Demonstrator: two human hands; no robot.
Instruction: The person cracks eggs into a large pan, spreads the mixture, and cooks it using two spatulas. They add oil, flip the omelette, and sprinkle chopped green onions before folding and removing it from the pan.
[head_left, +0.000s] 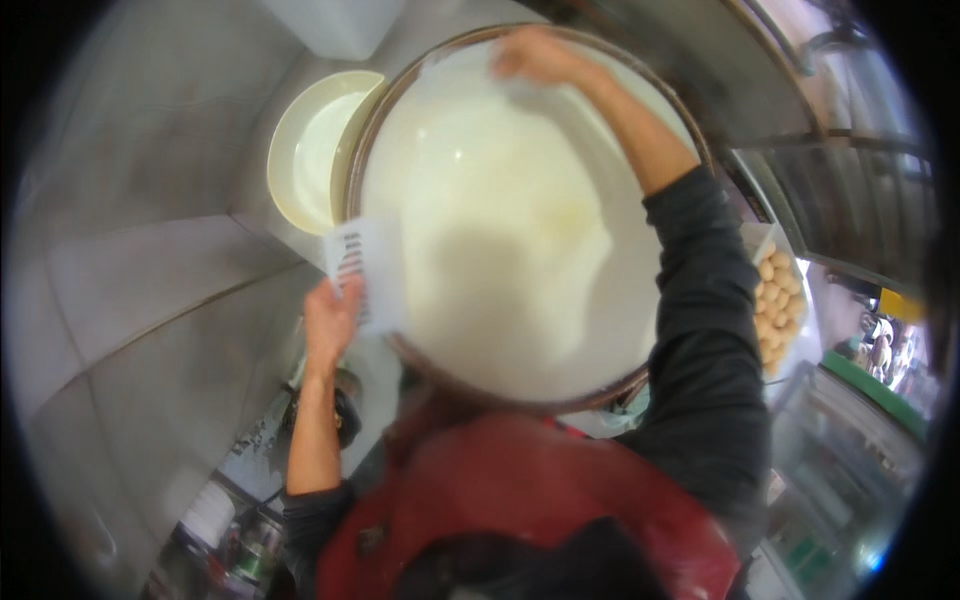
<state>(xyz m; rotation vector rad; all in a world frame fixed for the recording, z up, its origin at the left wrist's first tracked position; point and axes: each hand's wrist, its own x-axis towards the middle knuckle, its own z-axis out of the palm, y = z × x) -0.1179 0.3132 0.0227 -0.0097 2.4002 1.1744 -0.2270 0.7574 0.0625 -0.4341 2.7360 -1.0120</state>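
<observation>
A large round vat (358, 161) with a brown rim stands before me, holding a milky white liquid (480, 195). My left hand (334, 311) grips a flat white piece (382, 277) at the vat's left rim. A row of short dark bars runs along that piece; slots or print, I cannot tell. Over the far side of the vat is my right hand (536, 56), blurred, with its fingers curled. Close to those fingers is a pale, translucent patch (454, 67), too indistinct to name. Whether the right hand holds it is unclear.
Left of the vat sits a cream-coloured basin (289, 191), partly covered by the vat's rim. A white container (341, 26) stands at the back. To the right, a tray holds many eggs (776, 300). A grey metal surface (150, 315) extends along the left.
</observation>
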